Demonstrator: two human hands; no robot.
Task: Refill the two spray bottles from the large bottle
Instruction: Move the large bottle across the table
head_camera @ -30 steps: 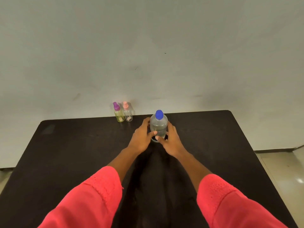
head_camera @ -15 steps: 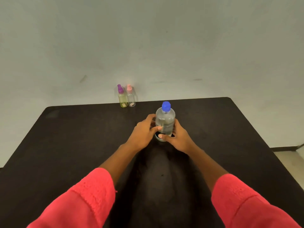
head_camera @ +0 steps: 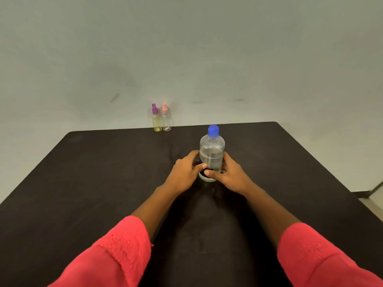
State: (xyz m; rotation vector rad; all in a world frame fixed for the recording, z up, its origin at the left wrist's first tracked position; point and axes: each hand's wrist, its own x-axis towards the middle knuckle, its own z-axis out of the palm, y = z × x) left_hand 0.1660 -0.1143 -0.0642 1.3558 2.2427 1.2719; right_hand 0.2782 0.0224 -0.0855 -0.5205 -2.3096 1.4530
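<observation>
- The large bottle (head_camera: 212,148) stood upright on the dark table (head_camera: 103,172), a little right of centre and toward the far half; it was clear plastic with rounded shoulders, a blue cap (head_camera: 213,130) screwed on top, and clear liquid showing inside, with faint print down its front.
- The left hand (head_camera: 184,175) was wrapped around the bottle's lower left side, fingers curled behind it and thumb across the front.
- The right hand (head_camera: 230,176) clasped the lower right side in the same way, its thumb lying across the front just below the left thumb; both hands were closed on the bottle.
- Both forearms were bare, with bright red sleeves (head_camera: 116,253) pushed up toward the elbows.
- At the far edge of the table, well apart from the large bottle and to its left, two small spray bottles stood side by side against the pale wall (head_camera: 248,59): the purple-topped spray bottle (head_camera: 156,121) holding yellowish liquid, and the pink-topped spray bottle (head_camera: 166,120), which looked nearly clear.
</observation>
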